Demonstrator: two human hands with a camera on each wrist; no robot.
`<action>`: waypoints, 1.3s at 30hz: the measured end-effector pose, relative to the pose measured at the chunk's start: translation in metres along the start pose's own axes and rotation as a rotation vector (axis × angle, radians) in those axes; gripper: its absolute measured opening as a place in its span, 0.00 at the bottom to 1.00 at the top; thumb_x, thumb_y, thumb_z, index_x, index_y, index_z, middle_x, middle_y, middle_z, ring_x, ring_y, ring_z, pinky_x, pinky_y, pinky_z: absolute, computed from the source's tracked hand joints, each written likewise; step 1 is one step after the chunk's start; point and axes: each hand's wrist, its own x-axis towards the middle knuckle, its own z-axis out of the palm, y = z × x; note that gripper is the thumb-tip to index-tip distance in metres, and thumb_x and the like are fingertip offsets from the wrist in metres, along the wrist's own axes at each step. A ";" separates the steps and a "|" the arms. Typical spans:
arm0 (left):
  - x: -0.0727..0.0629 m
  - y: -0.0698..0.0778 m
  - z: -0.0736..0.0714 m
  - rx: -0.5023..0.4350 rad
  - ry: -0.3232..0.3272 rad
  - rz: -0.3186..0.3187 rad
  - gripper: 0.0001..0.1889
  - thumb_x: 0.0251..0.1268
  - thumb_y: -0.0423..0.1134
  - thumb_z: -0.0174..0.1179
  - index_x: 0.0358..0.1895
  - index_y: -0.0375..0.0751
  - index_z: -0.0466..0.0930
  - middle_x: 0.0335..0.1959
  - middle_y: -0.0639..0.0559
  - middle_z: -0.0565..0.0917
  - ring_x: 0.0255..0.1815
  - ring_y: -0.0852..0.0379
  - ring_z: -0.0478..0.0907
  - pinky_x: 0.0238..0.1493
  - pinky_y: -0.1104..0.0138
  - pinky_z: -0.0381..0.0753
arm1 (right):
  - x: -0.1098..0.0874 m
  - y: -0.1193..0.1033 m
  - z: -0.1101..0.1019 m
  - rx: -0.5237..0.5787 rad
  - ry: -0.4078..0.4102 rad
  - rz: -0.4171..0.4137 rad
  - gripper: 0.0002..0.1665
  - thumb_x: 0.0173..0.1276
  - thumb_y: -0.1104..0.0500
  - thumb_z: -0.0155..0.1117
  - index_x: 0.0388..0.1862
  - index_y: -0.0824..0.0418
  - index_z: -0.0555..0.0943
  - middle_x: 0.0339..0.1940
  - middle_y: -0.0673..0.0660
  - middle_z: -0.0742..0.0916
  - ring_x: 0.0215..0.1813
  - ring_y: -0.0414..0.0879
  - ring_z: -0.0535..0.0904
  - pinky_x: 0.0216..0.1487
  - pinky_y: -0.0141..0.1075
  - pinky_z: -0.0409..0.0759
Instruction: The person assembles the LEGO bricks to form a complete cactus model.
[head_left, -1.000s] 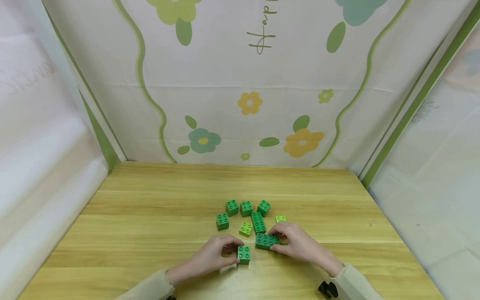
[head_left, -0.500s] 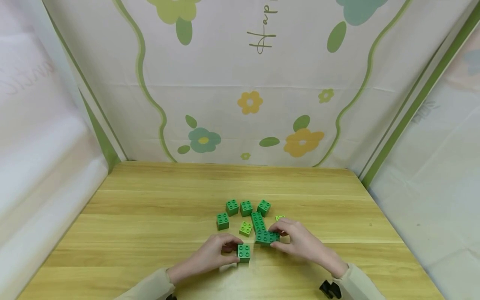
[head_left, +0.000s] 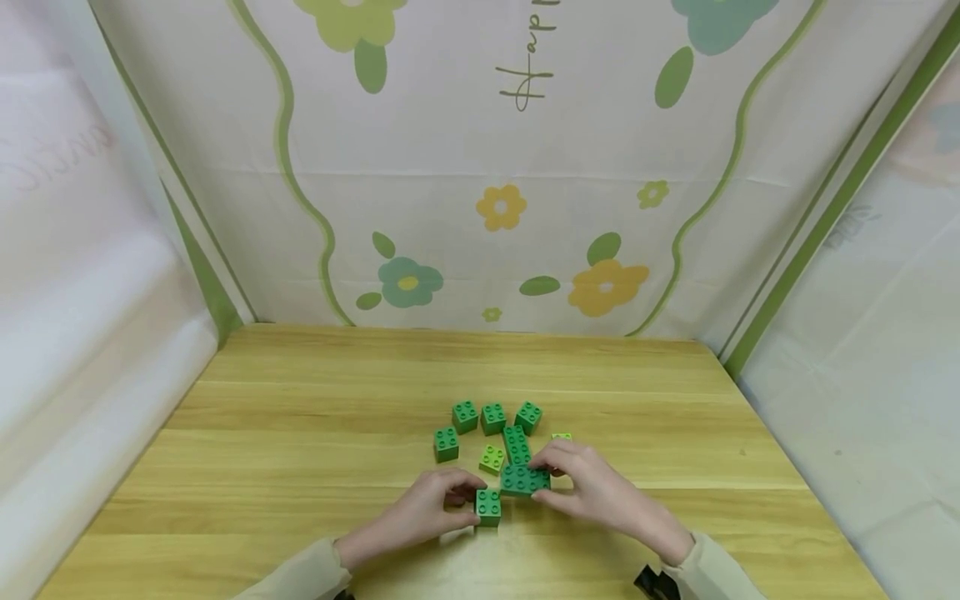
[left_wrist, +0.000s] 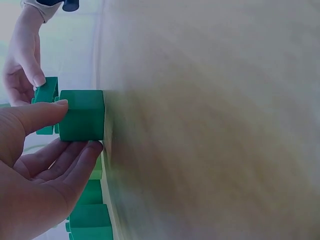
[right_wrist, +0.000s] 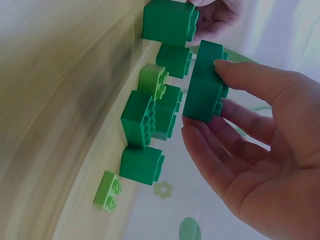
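Observation:
Between the thumb and fingers of my left hand (head_left: 426,511) is a dark green square building brick (head_left: 487,507), standing studs up on the table. My right hand (head_left: 591,486) pinches a longer dark green brick (head_left: 519,481) by its right end. Both wrist views show that this long brick (right_wrist: 204,82) is raised off the table, level and studs up. In the left wrist view it hovers just above stud height of the square brick (left_wrist: 82,116), slightly beyond it. Another long green brick (head_left: 517,445) and a lime green brick (head_left: 492,459) lie behind.
Several square green bricks (head_left: 465,416) stand in a loose arc farther back on the wooden table (head_left: 315,392). A second lime brick (right_wrist: 107,191) lies by the right hand, mostly hidden in the head view. A patterned cloth (head_left: 450,133) closes off the back.
My right hand has raised the long brick and carried it slightly left, closer to the square brick. The left hand keeps its grip in the same place.

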 end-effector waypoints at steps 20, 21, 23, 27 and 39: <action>0.000 -0.001 0.002 -0.046 0.006 -0.010 0.19 0.60 0.34 0.69 0.55 0.34 0.80 0.52 0.40 0.85 0.51 0.50 0.85 0.52 0.73 0.86 | 0.008 -0.013 0.012 0.053 -0.030 -0.052 0.16 0.62 0.59 0.72 0.48 0.59 0.81 0.44 0.50 0.85 0.43 0.36 0.82 0.43 0.29 0.87; 0.000 -0.001 0.002 -0.046 0.007 -0.009 0.19 0.60 0.33 0.69 0.55 0.33 0.80 0.52 0.40 0.85 0.51 0.50 0.85 0.52 0.73 0.85 | 0.009 -0.013 0.012 0.055 -0.032 -0.050 0.16 0.62 0.59 0.72 0.48 0.59 0.81 0.43 0.50 0.85 0.43 0.36 0.82 0.43 0.29 0.87; 0.000 -0.001 0.002 -0.041 0.010 -0.009 0.19 0.60 0.34 0.69 0.54 0.33 0.80 0.51 0.40 0.85 0.51 0.50 0.85 0.52 0.73 0.85 | 0.009 -0.014 0.013 0.059 -0.037 -0.047 0.16 0.62 0.59 0.72 0.48 0.59 0.81 0.44 0.50 0.85 0.44 0.36 0.82 0.43 0.29 0.87; 0.000 0.000 0.002 -0.040 0.014 -0.010 0.19 0.60 0.35 0.69 0.54 0.34 0.80 0.51 0.41 0.85 0.51 0.50 0.85 0.52 0.73 0.85 | 0.009 -0.014 0.014 0.057 -0.047 -0.037 0.16 0.63 0.58 0.72 0.48 0.59 0.81 0.44 0.50 0.86 0.44 0.36 0.82 0.44 0.29 0.87; 0.000 0.000 0.002 -0.034 0.013 0.000 0.19 0.60 0.35 0.69 0.54 0.35 0.81 0.50 0.43 0.86 0.51 0.51 0.85 0.51 0.72 0.86 | 0.011 -0.015 0.014 0.016 -0.075 -0.011 0.17 0.63 0.57 0.72 0.50 0.57 0.82 0.45 0.48 0.85 0.44 0.35 0.80 0.44 0.27 0.85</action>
